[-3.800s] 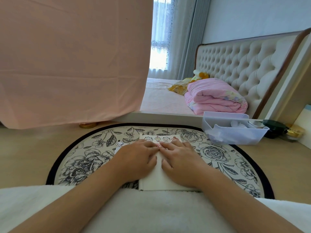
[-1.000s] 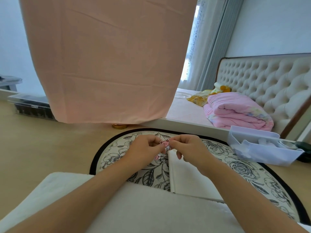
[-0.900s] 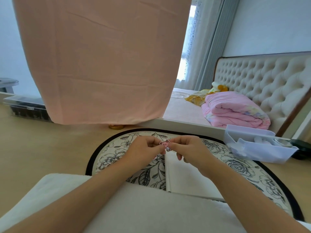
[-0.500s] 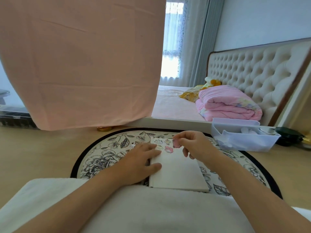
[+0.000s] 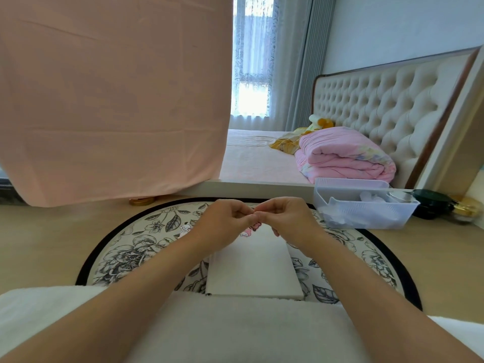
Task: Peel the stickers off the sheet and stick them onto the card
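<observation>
A white card (image 5: 254,265) lies on the floral round rug (image 5: 125,258) in front of me. Pink stickers (image 5: 254,226) show on the card's far end, partly hidden by my fingers. A small sticker piece (image 5: 184,227) with a pink and white figure lies on the rug, left of my left hand. My left hand (image 5: 222,224) and my right hand (image 5: 290,221) are raised over the card's far end. Their curled fingertips pinch together and touch. I see nothing between the tips; whether a sticker is there is hidden.
A clear plastic bin (image 5: 364,205) with white items stands at the rug's right edge, with dark jars (image 5: 432,203) beyond it. A pink cloth (image 5: 112,100) hangs at the left. The bed (image 5: 256,163) with a folded pink quilt (image 5: 343,155) is behind. A white cushion (image 5: 235,328) covers my lap.
Half a second ago my left hand lay flat on the card and my right hand pressed a pink sticker onto it. Both hands have since lifted and met fingertip to fingertip.
</observation>
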The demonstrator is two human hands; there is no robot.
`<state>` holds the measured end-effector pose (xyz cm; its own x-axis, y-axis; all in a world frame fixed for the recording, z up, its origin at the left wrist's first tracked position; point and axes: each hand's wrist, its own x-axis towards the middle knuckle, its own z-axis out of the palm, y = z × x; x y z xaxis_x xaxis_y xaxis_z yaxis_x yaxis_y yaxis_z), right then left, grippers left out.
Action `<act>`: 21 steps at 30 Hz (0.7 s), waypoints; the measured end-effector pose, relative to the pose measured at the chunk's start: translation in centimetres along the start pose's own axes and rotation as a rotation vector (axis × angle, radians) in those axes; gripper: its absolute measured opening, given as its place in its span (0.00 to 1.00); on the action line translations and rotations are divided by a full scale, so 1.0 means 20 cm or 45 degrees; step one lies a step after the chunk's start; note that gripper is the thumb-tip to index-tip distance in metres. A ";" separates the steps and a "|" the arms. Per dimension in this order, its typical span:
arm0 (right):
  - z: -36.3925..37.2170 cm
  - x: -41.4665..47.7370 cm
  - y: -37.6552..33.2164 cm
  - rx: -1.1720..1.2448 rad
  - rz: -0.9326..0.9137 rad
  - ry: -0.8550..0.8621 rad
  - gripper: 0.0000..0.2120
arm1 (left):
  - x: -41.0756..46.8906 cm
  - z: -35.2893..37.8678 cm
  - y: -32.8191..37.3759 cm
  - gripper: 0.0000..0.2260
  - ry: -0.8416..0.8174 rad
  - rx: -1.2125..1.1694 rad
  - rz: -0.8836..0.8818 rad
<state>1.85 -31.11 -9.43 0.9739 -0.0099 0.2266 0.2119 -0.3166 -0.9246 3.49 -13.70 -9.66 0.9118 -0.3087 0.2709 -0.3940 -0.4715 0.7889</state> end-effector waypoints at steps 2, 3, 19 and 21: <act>-0.01 0.00 0.01 0.026 0.016 0.002 0.01 | 0.00 0.02 -0.02 0.04 -0.005 -0.103 -0.010; -0.01 0.01 0.01 0.018 0.024 -0.007 0.01 | 0.00 0.03 -0.03 0.03 -0.016 -0.150 -0.013; -0.02 0.03 0.00 -0.405 -0.141 -0.023 0.03 | -0.02 0.02 -0.07 0.02 0.048 -0.137 0.015; -0.01 0.03 0.01 -0.430 -0.164 -0.007 0.03 | -0.02 0.01 -0.07 0.02 0.053 -0.102 0.018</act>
<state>2.56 -31.33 -9.41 0.9416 0.0555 0.3322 0.2953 -0.6105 -0.7349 3.60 -13.04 -10.93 0.9109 -0.2796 0.3033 -0.3977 -0.3994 0.8260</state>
